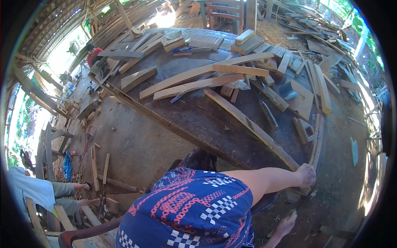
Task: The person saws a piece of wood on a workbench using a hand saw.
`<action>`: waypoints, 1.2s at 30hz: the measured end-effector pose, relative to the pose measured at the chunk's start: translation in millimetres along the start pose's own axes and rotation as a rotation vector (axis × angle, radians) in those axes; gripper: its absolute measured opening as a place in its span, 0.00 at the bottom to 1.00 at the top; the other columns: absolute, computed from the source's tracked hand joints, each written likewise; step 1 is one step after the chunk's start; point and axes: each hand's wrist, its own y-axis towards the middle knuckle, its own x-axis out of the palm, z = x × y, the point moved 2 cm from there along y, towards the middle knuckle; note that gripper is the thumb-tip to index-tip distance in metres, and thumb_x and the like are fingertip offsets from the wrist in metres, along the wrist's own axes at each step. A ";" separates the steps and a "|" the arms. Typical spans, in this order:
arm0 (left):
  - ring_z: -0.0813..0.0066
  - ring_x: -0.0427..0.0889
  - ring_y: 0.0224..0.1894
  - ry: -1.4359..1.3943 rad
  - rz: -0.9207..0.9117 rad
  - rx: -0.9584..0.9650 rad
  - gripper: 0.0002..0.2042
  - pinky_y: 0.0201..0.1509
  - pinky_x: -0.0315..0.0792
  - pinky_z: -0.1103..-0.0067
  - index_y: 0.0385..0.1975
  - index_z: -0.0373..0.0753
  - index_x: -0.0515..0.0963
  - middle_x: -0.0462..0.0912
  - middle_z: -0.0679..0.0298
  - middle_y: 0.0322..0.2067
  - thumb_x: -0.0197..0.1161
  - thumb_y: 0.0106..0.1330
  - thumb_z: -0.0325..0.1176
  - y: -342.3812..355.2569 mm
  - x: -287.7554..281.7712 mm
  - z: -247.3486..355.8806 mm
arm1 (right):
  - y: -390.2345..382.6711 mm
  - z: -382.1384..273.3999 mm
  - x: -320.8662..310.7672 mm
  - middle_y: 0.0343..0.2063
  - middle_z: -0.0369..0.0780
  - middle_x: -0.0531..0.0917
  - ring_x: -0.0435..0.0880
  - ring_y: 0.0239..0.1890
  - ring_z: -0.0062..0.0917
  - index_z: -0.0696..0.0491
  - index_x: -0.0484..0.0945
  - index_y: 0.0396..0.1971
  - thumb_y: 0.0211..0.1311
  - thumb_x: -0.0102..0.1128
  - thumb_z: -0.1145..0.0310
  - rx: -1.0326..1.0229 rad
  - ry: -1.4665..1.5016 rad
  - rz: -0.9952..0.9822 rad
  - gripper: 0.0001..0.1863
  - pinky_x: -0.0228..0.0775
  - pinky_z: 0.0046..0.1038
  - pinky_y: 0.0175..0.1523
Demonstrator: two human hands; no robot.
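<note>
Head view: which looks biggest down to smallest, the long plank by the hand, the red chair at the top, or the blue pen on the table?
1. Long plank
2. Red chair, though it stands farther off, so unsure
3. Blue pen

A big dark wooden workbench (198,111) stands in an open shed with a dusty earth floor (132,144). Behind the workbench is a red chair (225,14). Left of it, stacked timber (53,140) lies under the slatted roof (53,25), with bright daylight beyond.
</note>
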 end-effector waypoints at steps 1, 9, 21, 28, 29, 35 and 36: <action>0.64 0.81 0.42 -0.069 0.024 -0.036 0.12 0.42 0.73 0.69 0.29 0.41 0.83 0.82 0.58 0.35 0.52 0.59 0.37 -3.6 -5.4 2.6 | -13.2 -0.1 -2.8 0.39 0.54 0.80 0.77 0.43 0.50 0.58 0.72 0.46 0.65 0.47 0.65 0.084 -0.067 -0.032 0.15 0.66 0.44 0.43; 0.63 0.81 0.42 -0.072 -0.001 -0.020 0.13 0.43 0.74 0.68 0.30 0.40 0.83 0.82 0.57 0.35 0.53 0.59 0.38 -3.8 1.2 8.2 | 95.6 -1.1 -6.8 0.36 0.56 0.78 0.76 0.41 0.53 0.58 0.71 0.44 0.62 0.45 0.69 0.008 -0.149 -0.085 0.14 0.64 0.47 0.42; 0.67 0.80 0.44 -0.030 -0.050 -0.004 0.12 0.40 0.73 0.68 0.33 0.44 0.83 0.82 0.61 0.37 0.53 0.59 0.39 -5.1 -5.1 0.8 | -20.3 7.5 -8.8 0.33 0.54 0.80 0.77 0.38 0.52 0.58 0.72 0.44 0.66 0.46 0.64 0.089 -0.132 -0.032 0.14 0.66 0.44 0.40; 0.64 0.82 0.40 -0.093 0.041 -0.079 0.12 0.40 0.74 0.69 0.28 0.42 0.84 0.83 0.58 0.33 0.53 0.59 0.38 -2.1 4.0 2.6 | 90.3 -14.7 -6.2 0.35 0.55 0.79 0.76 0.40 0.52 0.59 0.72 0.45 0.63 0.46 0.68 0.013 -0.183 -0.124 0.14 0.65 0.45 0.44; 0.64 0.82 0.40 -0.091 0.043 -0.077 0.12 0.40 0.74 0.69 0.28 0.42 0.84 0.83 0.58 0.33 0.53 0.59 0.38 -1.4 2.7 3.1 | 89.6 -13.9 -2.8 0.35 0.55 0.79 0.76 0.40 0.52 0.59 0.72 0.45 0.63 0.46 0.68 0.011 -0.183 -0.121 0.14 0.65 0.45 0.44; 0.65 0.82 0.42 -0.091 0.004 -0.069 0.12 0.39 0.74 0.68 0.29 0.42 0.84 0.83 0.59 0.33 0.53 0.58 0.38 -5.6 -7.3 -1.5 | 11.5 6.1 2.2 0.35 0.54 0.79 0.77 0.40 0.51 0.58 0.72 0.43 0.65 0.46 0.66 0.027 -0.123 0.012 0.13 0.66 0.45 0.42; 0.65 0.82 0.41 -0.085 0.004 -0.067 0.12 0.39 0.74 0.68 0.29 0.42 0.84 0.83 0.60 0.33 0.53 0.58 0.38 -5.0 -8.7 1.9 | -7.8 5.5 -0.7 0.34 0.54 0.80 0.77 0.40 0.51 0.57 0.72 0.44 0.65 0.46 0.65 0.055 -0.111 0.018 0.14 0.66 0.45 0.41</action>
